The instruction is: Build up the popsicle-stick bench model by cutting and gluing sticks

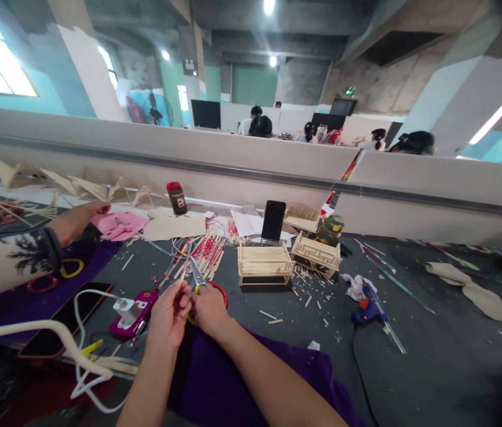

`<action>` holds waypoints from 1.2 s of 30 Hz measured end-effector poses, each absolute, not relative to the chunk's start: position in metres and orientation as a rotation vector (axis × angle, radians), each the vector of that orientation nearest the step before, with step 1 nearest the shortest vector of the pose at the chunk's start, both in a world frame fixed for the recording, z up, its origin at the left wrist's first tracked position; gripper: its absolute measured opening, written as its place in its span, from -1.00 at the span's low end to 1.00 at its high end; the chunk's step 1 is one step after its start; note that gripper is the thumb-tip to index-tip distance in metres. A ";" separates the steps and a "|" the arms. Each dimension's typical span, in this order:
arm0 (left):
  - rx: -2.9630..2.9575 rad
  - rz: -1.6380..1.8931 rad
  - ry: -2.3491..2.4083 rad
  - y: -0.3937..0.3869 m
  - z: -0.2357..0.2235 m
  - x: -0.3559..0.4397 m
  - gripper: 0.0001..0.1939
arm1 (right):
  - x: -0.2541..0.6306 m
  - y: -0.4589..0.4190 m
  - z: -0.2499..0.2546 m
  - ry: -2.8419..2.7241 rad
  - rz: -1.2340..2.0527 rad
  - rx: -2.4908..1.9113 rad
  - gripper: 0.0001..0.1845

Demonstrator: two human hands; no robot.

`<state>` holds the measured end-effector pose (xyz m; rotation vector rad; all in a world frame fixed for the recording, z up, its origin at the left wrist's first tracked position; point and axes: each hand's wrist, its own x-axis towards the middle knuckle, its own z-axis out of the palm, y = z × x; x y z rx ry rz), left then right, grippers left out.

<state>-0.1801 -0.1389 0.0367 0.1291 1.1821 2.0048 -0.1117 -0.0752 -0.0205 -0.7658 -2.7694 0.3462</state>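
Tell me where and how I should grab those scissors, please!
Take the scissors by the handle loops, one red and one yellow, coming from the near side, as the right hand does. The blades point toward the far side, so reaching from there would likely meet metal first.

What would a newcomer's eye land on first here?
Probably the scissors in the right hand, close beside the left hand, at the front middle. Beyond them, slightly right, a pale stick model stands before an upright phone. Farther right, a blue glue gun lies on the dark table.
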 end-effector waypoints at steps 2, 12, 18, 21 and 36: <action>0.155 1.967 1.205 -0.140 0.040 -0.179 -0.74 | -0.116 -0.073 -0.022 -2.768 0.343 -0.783 -0.77; 0.328 2.187 1.405 -0.138 0.057 -0.172 -0.73 | -0.013 -0.083 0.019 -2.372 0.871 -0.804 -0.87; 0.259 2.133 1.402 -0.122 0.042 -0.154 -0.70 | 0.129 -0.056 0.015 -2.012 0.794 -1.206 -0.75; 0.286 2.048 1.449 -0.121 0.027 -0.140 -0.67 | 0.165 -0.026 0.009 -2.018 0.416 -1.436 -0.68; 0.412 2.051 1.745 -0.144 -0.009 -0.142 -0.69 | 0.104 -0.067 0.023 -2.251 0.213 -1.126 -0.68</action>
